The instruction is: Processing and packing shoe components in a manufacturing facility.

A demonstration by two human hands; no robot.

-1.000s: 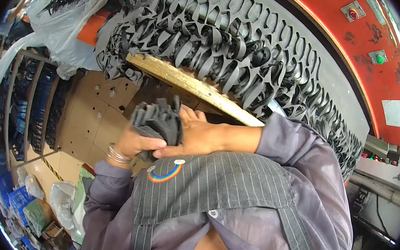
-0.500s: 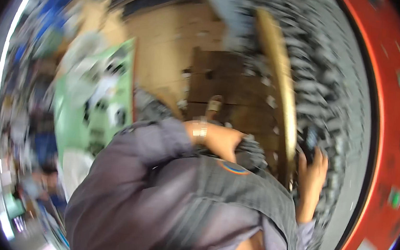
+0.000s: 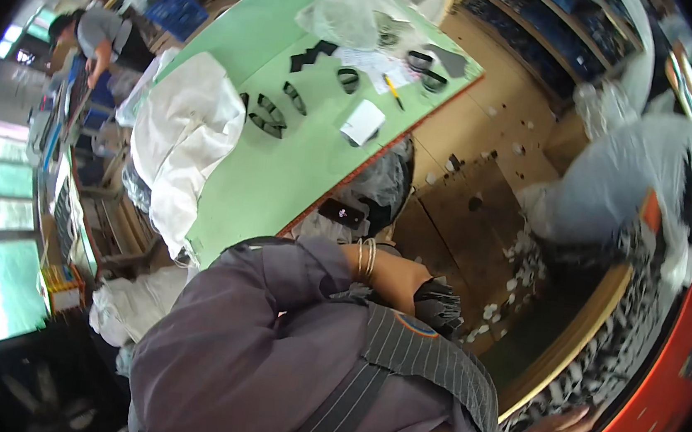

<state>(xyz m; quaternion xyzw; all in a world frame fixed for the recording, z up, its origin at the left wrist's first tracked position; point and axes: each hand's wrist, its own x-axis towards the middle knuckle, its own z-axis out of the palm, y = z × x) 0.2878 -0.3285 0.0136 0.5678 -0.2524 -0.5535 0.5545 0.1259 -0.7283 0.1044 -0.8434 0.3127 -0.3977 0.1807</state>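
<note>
My left hand, with bangles at the wrist, is closed round a bundle of dark grey cut fabric pieces in front of my apron. My right hand reaches to the lower right, fingers stretched out and nothing seen in them. It lies over or just above a long heap of similar grey pieces. A curved, pale wooden edge runs along the near side of that heap. On the far side stands a red machine frame.
A green table holds curved black pieces, a white pad, a yellow pen and a white sack. A phone lies beside its edge. Scraps litter the floor. Plastic bags stand right; another person works far left.
My view has swung left, bringing the table toward the middle. My right hand now shows lower, flat and stretched out. The bundle stays in my left hand.
</note>
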